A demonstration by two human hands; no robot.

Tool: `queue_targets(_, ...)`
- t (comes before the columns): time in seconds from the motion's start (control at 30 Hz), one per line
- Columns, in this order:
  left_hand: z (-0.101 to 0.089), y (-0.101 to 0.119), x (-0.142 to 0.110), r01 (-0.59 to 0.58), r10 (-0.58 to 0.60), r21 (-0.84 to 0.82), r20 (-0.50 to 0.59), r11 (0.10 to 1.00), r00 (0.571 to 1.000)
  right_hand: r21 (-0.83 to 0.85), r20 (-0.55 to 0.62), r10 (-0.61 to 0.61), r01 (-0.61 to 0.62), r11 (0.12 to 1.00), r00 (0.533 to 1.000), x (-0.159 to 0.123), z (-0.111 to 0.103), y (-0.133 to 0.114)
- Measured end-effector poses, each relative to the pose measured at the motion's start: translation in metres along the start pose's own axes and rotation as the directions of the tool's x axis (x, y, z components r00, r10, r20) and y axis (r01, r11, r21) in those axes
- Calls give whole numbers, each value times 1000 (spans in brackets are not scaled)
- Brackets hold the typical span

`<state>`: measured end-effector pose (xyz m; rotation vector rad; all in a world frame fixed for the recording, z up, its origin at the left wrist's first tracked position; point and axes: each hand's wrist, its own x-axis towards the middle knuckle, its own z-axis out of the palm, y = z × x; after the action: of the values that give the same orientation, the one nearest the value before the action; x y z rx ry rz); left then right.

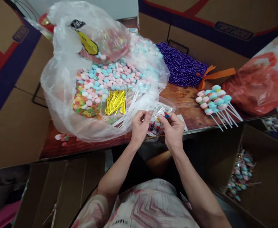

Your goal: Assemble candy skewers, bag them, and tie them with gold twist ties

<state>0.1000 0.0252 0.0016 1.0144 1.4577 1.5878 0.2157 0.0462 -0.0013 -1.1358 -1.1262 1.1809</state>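
Over the table's front edge, my left hand point(140, 127) and my right hand point(174, 128) pinch a small clear printed plastic bag point(162, 112) between thumbs and fingers. Beneath them sits a clear plastic tray point(155, 138) with more printed bags. To the left, a container holds gold twist ties point(115, 103), beside loose white sticks point(133, 103). Pink, blue and white candies point(115, 76) and fruit-coloured ring candies point(87, 109) lie in a large clear plastic bag point(58, 76). At right, candy skewers point(214, 100) rest in a pile on the wooden table point(180, 98).
Purple bead strands point(184, 65) tied with orange ribbon lie behind. A red plastic bag point(255, 88) is at the right end. Below right, an open cardboard box point(267, 171) holds wrapped candy skewers point(242, 174). Large cartons point(212, 44) stand around the table.
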Motion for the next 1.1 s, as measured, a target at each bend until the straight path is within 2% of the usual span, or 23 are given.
queue_targets(0.03,-1,3,-4,107,-104,-51,58,993,993,8,1,6,-6,1000,1000,0,-3,-3)
queue_targets(0.07,-1,6,-9,225,-207,-110,152,968,966,11,9,4,-4,1000,1000,0,-6,-7)
queue_targets(0.1,-1,9,-12,335,-286,-170,259,927,923,7,23,-6,6,1000,1000,-1,-9,-12)
queue_targets(0.17,3,15,-17,489,-362,-313,384,814,849,-31,49,-46,47,998,998,-2,-16,-23)
queue_targets(0.27,11,21,-15,616,-455,-527,416,585,788,-125,89,-78,89,988,993,-5,-24,-38)
queue_targets(0.33,16,22,-11,648,-513,-601,413,468,753,-163,140,-70,93,982,988,-7,-29,-42)
queue_targets(0.4,20,22,-8,624,-533,-629,364,464,763,-175,184,-62,95,980,981,-9,-35,-42)
queue_targets(0.47,24,21,-10,556,-512,-629,277,543,813,-182,195,-64,100,978,979,-12,-39,-38)
queue_targets(0.57,32,20,-18,408,-415,-603,138,685,899,-193,193,-51,89,977,980,-15,-44,-32)
queue_targets(0.63,36,20,-22,330,-356,-595,78,733,931,-184,198,-20,57,981,980,-15,-47,-28)
queue_targets(0.73,39,20,-22,378,-379,-605,133,701,916,-199,238,9,40,979,971,-13,-55,-26)
queue_targets(0.83,38,19,-16,456,-446,-619,184,640,876,-324,368,-6,134,937,930,-7,-67,-31)
queue_targets(0.9,37,18,-13,445,-461,-635,154,632,874,-430,430,-34,238,871,902,3,-76,-37)
queue_targets(0.97,37,16,-12,397,-457,-659,90,638,885,-541,387,-99,313,781,917,21,-89,-44)
queue_targets(1.03,37,14,-11,341,-449,-678,17,651,893,-685,227,-202,304,662,953,49,-107,-52)
queue_targets(1.1,35,12,-10,300,-439,-683,-34,666,898,-866,24,-318,178,468,948,86,-131,-59)
